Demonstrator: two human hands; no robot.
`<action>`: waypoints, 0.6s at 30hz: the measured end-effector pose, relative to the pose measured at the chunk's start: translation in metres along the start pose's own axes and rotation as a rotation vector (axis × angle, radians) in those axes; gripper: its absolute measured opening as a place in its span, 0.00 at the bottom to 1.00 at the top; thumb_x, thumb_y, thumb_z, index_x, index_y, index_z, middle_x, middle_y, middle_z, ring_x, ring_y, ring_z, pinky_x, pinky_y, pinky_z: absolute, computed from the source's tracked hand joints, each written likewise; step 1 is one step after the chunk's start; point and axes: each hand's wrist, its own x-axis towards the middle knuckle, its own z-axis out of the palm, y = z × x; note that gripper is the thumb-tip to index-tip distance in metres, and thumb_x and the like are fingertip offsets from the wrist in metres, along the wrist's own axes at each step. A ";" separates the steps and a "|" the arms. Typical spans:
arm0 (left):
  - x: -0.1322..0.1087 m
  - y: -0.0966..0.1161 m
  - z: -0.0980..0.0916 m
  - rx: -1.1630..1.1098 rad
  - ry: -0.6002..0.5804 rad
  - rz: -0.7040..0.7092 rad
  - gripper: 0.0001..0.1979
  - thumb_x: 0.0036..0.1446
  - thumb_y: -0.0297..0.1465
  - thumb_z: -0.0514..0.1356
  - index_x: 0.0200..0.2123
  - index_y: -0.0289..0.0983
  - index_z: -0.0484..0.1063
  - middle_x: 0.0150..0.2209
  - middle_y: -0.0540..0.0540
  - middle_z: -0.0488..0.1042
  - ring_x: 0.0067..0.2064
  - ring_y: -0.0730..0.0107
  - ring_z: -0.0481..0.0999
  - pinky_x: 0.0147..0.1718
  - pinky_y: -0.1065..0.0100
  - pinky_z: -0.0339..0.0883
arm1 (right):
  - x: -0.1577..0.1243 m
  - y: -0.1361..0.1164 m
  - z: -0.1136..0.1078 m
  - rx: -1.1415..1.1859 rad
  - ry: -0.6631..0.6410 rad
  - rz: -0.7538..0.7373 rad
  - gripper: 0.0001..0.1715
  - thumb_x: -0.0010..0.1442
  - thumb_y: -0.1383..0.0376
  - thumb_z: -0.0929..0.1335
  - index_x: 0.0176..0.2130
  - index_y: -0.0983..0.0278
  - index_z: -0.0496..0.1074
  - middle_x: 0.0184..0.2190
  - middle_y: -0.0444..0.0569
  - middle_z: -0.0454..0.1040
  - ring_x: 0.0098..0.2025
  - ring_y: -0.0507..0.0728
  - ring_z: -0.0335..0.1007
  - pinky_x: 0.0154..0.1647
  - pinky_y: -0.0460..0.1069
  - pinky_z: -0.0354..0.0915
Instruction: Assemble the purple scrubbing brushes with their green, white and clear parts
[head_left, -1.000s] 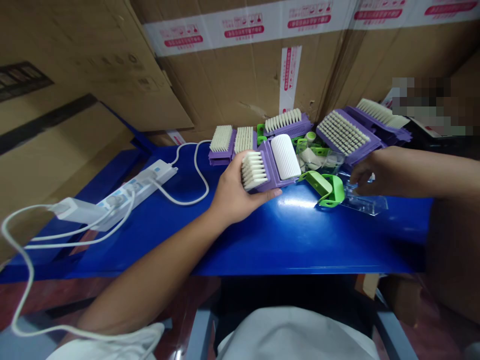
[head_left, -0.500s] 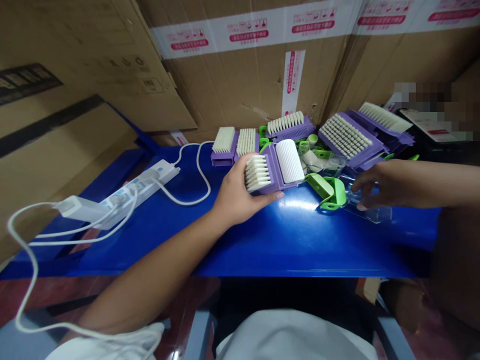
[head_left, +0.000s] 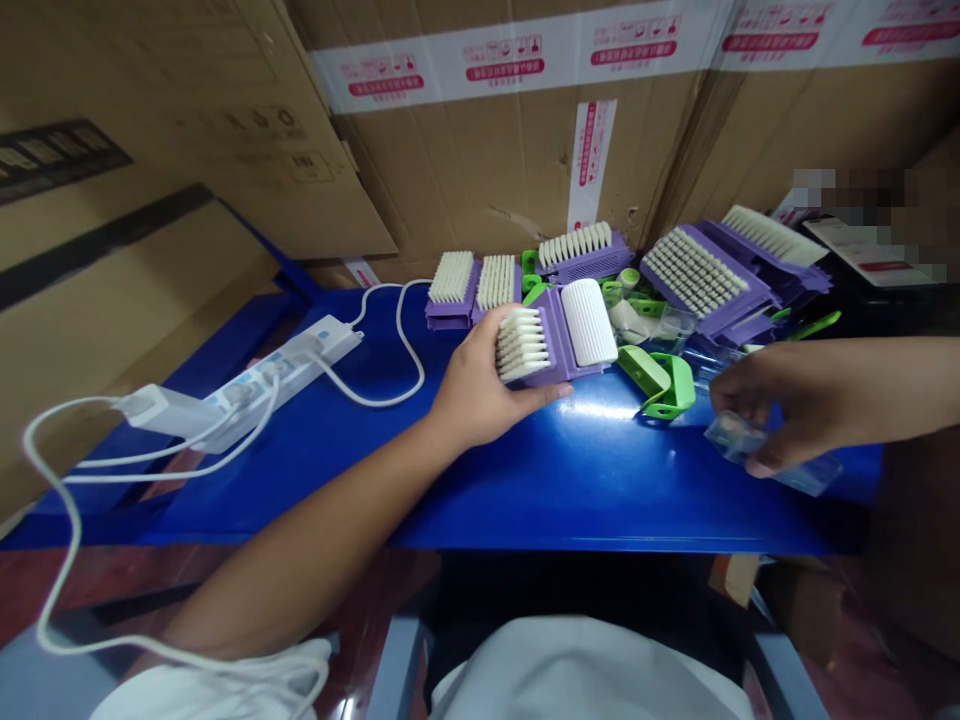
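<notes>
My left hand (head_left: 476, 385) is closed around the end of a purple brush block (head_left: 556, 335). That block carries cream bristles at the left and a white ribbed pad at the right. To the right, my right hand (head_left: 780, 405) pinches a clear plastic piece (head_left: 806, 470) just over the blue table (head_left: 570, 490); its exact kind I cannot make out. Between the hands lies a bright green plastic part (head_left: 667, 385). Behind the held block are several more purple brush blocks (head_left: 694, 270), bristles up, with green and clear parts among them.
A white power strip (head_left: 281, 375) with plugs and cables lies at the left. One white cable (head_left: 56, 520) loops down past my left arm. Cardboard boxes (head_left: 465, 160) wall off the back. At the far right stands a dark object (head_left: 870, 255).
My right hand has moved right and slightly toward me, lifting the clear plastic piece, which now tilts in its fingers. The left hand still holds the brush block in nearly the same place.
</notes>
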 end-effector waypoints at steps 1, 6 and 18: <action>0.000 0.001 0.000 0.005 -0.002 0.000 0.43 0.47 0.44 0.82 0.62 0.43 0.67 0.59 0.42 0.82 0.58 0.49 0.85 0.61 0.48 0.79 | -0.002 -0.002 0.002 0.012 0.000 -0.002 0.19 0.61 0.46 0.79 0.40 0.57 0.86 0.32 0.53 0.83 0.39 0.63 0.82 0.36 0.51 0.74; -0.002 0.004 -0.002 0.038 -0.016 0.008 0.44 0.47 0.41 0.82 0.63 0.43 0.66 0.59 0.42 0.82 0.57 0.49 0.85 0.60 0.49 0.80 | -0.011 -0.006 0.005 0.158 -0.122 0.000 0.23 0.63 0.42 0.77 0.48 0.54 0.86 0.38 0.52 0.85 0.44 0.63 0.83 0.41 0.52 0.78; -0.003 0.002 0.000 0.124 -0.047 0.040 0.42 0.52 0.27 0.76 0.66 0.44 0.62 0.62 0.43 0.80 0.59 0.53 0.83 0.60 0.52 0.79 | 0.025 0.004 0.030 1.056 -0.300 0.211 0.28 0.56 0.58 0.79 0.54 0.52 0.72 0.37 0.43 0.80 0.33 0.59 0.82 0.26 0.49 0.75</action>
